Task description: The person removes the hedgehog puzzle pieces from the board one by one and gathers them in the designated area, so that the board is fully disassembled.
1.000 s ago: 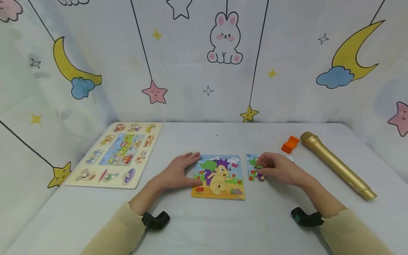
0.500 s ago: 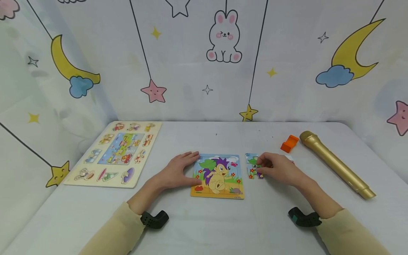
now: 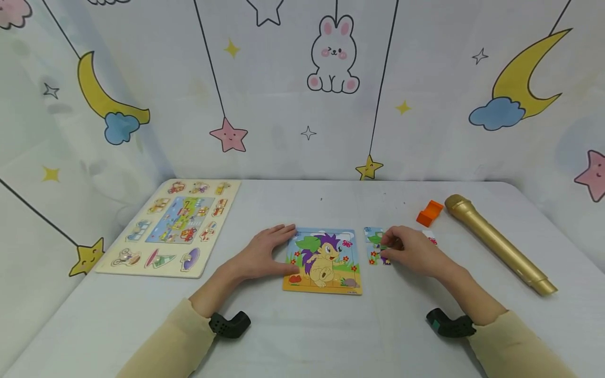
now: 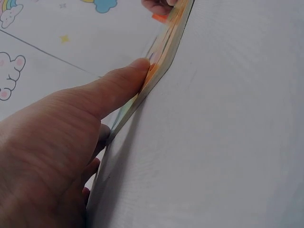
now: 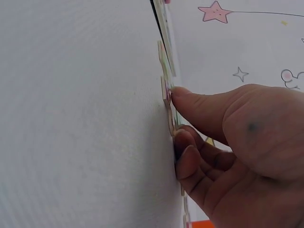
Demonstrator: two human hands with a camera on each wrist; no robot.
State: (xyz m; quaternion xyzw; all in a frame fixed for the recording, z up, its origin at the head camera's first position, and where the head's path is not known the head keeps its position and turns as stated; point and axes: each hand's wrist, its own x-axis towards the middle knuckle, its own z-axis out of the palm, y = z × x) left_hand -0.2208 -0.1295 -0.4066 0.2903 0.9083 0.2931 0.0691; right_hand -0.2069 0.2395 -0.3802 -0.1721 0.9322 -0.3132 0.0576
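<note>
My left hand (image 3: 264, 254) rests at the left edge of a square hedgehog puzzle board (image 3: 326, 265), fingers spread. Its straight thumb lies on the board's edge in the left wrist view, with the other fingers partly hidden behind the palm. My right hand (image 3: 411, 249) pinches a small purple-patterned jigsaw piece (image 3: 386, 261) between thumb and fingertips. That piece lies against several other jigsaw pieces (image 3: 372, 238), blue, green and flowered, grouped just right of the board. From the side, in the right wrist view, the thin wooden piece (image 5: 166, 90) sits close over the table; the hand covers some pieces.
A large cream puzzle board (image 3: 212, 252) with pictured pieces lies at the left. Beyond the right hand are an orange block (image 3: 430, 213), a gold microphone (image 3: 501, 244) and a white piece with red (image 3: 431, 237). A patterned curtain (image 3: 283, 105) hangs behind the table.
The purple-patterned piece has shifted slightly away from me, more in line with its neighbour. The white piece behind the right hand shows more. The left hand and hedgehog board stay in place.
</note>
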